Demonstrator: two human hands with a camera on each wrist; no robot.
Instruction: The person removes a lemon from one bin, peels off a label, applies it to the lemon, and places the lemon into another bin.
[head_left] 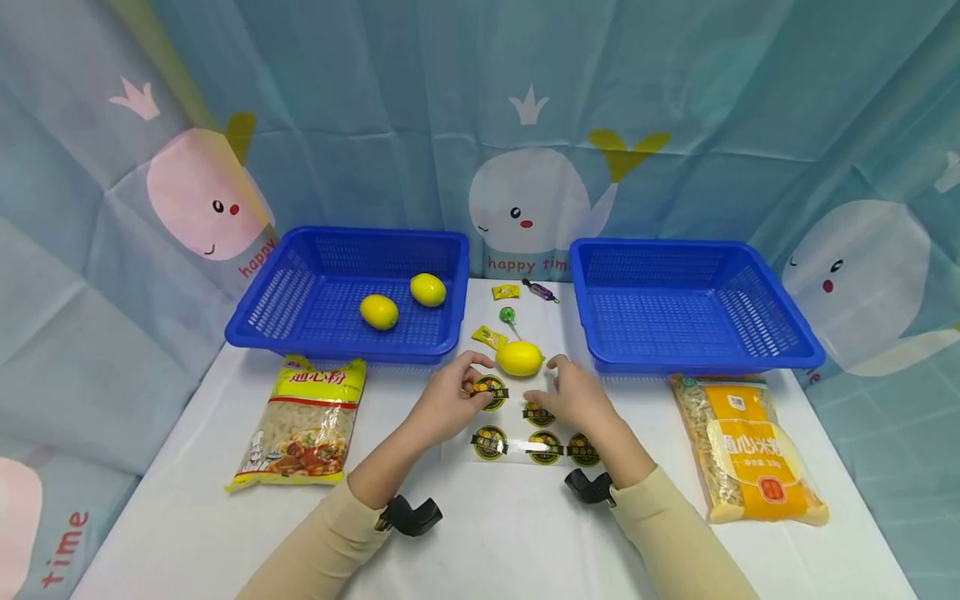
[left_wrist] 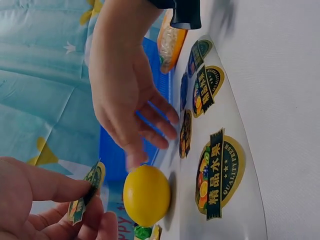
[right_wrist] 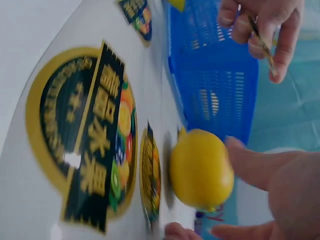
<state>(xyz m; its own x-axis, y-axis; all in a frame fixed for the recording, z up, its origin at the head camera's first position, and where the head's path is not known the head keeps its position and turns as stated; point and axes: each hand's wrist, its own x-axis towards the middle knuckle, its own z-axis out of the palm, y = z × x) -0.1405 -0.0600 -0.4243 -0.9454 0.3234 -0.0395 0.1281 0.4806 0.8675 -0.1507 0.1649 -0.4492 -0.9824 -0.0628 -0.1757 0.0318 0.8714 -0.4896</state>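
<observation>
A fruit sticker (left_wrist: 87,195), black and gold, is pinched between the thumb and fingers of the left hand (head_left: 452,395), seen edge-on in the left wrist view. A yellow lemon (head_left: 519,358) lies on the table just beyond both hands. To its right, the right hand (head_left: 579,395) has its fingers spread and holds nothing; its fingers come close to the lemon, and contact cannot be told. Below the hands lies a clear sticker sheet (left_wrist: 200,129) bearing several similar stickers, one large one (left_wrist: 218,175) plain in the left wrist view.
Two lemons (head_left: 379,312) sit inside the left blue basket (head_left: 345,354). Another blue basket (head_left: 705,365) stands at right. Pasta bags (head_left: 311,425) flank the table, the other bag (head_left: 750,450) at right. Beyond the lemon are a green lollipop (head_left: 507,315) and wrapped candies (head_left: 541,291).
</observation>
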